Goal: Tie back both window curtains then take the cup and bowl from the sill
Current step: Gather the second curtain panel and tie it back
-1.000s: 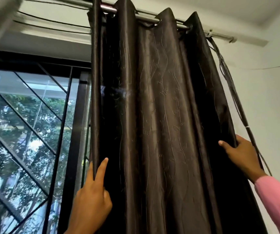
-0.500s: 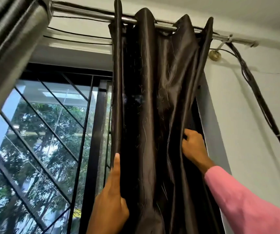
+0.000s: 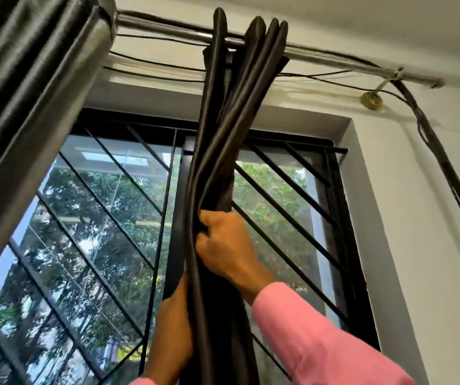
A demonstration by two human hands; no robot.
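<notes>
The dark brown right curtain (image 3: pixel 223 140) hangs from the metal rod (image 3: pixel 334 61), bunched into a narrow column in front of the middle of the window. My right hand (image 3: pixel 224 247) grips the gathered folds from the right side, fingers curled into the cloth. Lower down, my left hand (image 3: pixel 174 329) holds the bunch from the left, its fingers hidden behind the fabric. The left curtain (image 3: pixel 28 87) hangs gathered at the upper left. The sill, cup and bowl are out of view.
Behind the curtain is a window with a black diagonal grille (image 3: pixel 106 218) and trees outside. Dark cables (image 3: pixel 445 168) run along the rod and down the white wall at the right. A round brass fitting (image 3: pixel 371 100) sits near the rod's right end.
My right hand has swept the curtain's right edge leftward, squeezing the spread cloth into a tight bunch and uncovering the right window pane. My left hand stayed at the left edge.
</notes>
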